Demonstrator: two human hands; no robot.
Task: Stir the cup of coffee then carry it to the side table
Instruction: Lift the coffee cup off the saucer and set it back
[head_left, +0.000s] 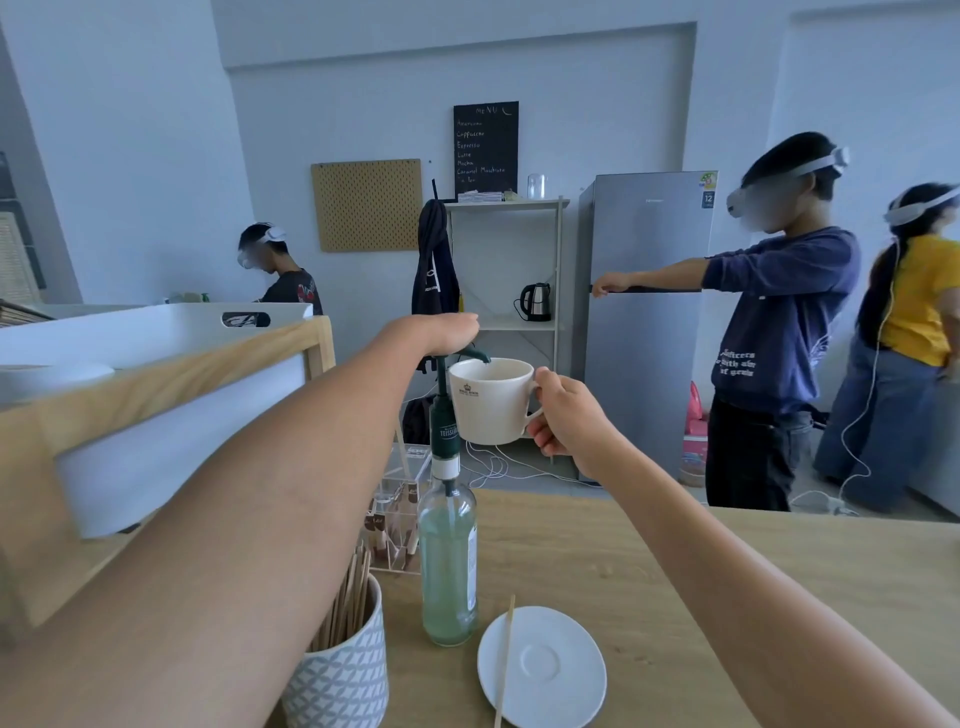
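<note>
Far left: a white tray (156, 332) on a wooden frame, not in play. Low down, a patterned holder of wooden stir sticks (345, 660), a clear sachet box (400, 499) behind it. Then the syrup pump bottle (448, 561), pale green liquid inside, standing on the wooden counter (727, 597). Left hand (441, 335) palm-down on the pump head, fingers curled over it and pressed closed. Spout hanging just over the rim of the white coffee cup (491, 402), held in the air beside the bottle, clear of the counter. Right hand (569, 415) pinched shut on the cup's handle. Below, an empty saucer (543, 670) with one wooden stir stick (503, 660) laid across its edge.

Likely still flavouring, stirring not yet begun. Next, probably: release the pump, lower the cup level onto the saucer, take up the stick. Cup contents not visible.
</note>
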